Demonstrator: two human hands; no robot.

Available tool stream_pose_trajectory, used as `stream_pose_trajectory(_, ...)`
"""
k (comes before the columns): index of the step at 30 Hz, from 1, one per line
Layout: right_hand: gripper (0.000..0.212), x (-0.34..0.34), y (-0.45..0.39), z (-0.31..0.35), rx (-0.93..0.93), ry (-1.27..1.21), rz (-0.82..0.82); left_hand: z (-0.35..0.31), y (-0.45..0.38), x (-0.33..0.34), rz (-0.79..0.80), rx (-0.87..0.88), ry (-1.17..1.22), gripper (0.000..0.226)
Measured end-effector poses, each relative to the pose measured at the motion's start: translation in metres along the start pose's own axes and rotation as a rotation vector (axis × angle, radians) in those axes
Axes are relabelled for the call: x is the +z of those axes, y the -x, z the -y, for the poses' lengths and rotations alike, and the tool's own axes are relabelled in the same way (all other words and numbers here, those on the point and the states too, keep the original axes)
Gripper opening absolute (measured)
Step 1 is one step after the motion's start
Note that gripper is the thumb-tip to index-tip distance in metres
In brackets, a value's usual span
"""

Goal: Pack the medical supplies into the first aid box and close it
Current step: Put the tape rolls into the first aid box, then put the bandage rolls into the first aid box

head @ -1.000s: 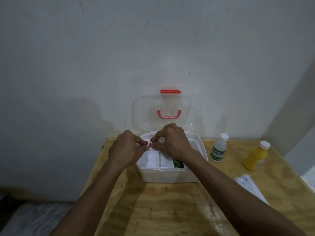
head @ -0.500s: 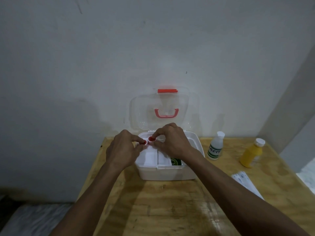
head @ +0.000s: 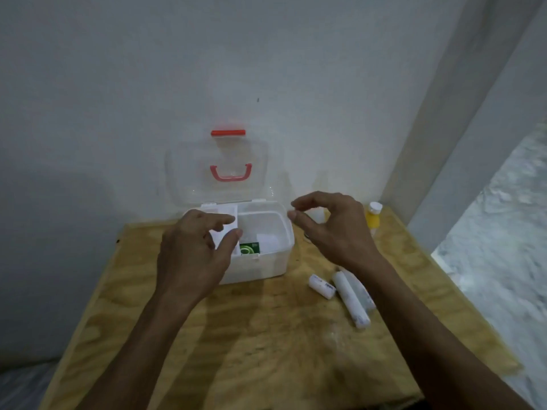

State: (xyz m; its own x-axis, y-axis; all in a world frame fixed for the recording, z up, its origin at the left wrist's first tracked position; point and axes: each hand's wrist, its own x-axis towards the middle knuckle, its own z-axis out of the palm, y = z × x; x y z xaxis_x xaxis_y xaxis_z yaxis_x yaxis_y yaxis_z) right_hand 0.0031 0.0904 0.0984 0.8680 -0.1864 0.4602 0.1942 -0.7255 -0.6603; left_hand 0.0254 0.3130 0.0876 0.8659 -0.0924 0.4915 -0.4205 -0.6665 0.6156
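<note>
A bare grey wall [head: 118, 84] was seen behind, with a wooden table [head: 236, 335] pushed against it, and a pale floor showing off to the right. On the table the box [head: 266, 261] stood with its clear lid [head: 189, 173] propped upright against the wall, red handle [head: 230, 173] and red latch [head: 228, 132] facing out. Half a second earlier both hands had been pinched together over the box's back left corner on something small and red; now they had been drawn apart, and nothing red was visible there. The left hand [head: 192, 253] was held over the box's left compartment, fingers relaxed and spread, nothing grasped. The right hand [head: 334, 229] had been swung out beyond the box's right rim, thumb and forefinger loosely curved toward each other with a gap between, empty as far as could be made out. Inside the box a green packet [head: 249, 248] lay by the front wall. Still unpacked: two white rolls [head: 350, 298] on the table just right of the box, and a yellow bottle [head: 372, 218] behind the right hand, near the wall. The white bottle seen before was mostly hidden by that hand. That small item was judged stowed; the rolls and bottles were judged next, with closing well off.
</note>
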Motion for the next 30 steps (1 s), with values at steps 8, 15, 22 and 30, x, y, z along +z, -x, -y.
stream_pose_trajectory(8,0.010,-0.035,0.080,-0.065,0.253,0.137,-0.150,-0.037,0.055,0.063,0.197,-0.002,0.105,0.026)
stream_pose_trajectory(15,0.024,-0.010,0.129,-0.080,0.364,0.366,-0.127,-0.040,0.074,0.120,0.432,0.053,0.020,0.033)
stream_pose_trajectory(22,0.023,0.007,0.139,-0.085,0.364,0.544,-0.173,-0.038,0.067,0.135,0.551,0.107,-0.115,0.028)
stream_pose_trajectory(30,0.021,0.017,0.148,-0.087,0.327,0.686,-0.242,-0.035,0.079,0.134,0.458,0.053,-0.140,0.024)
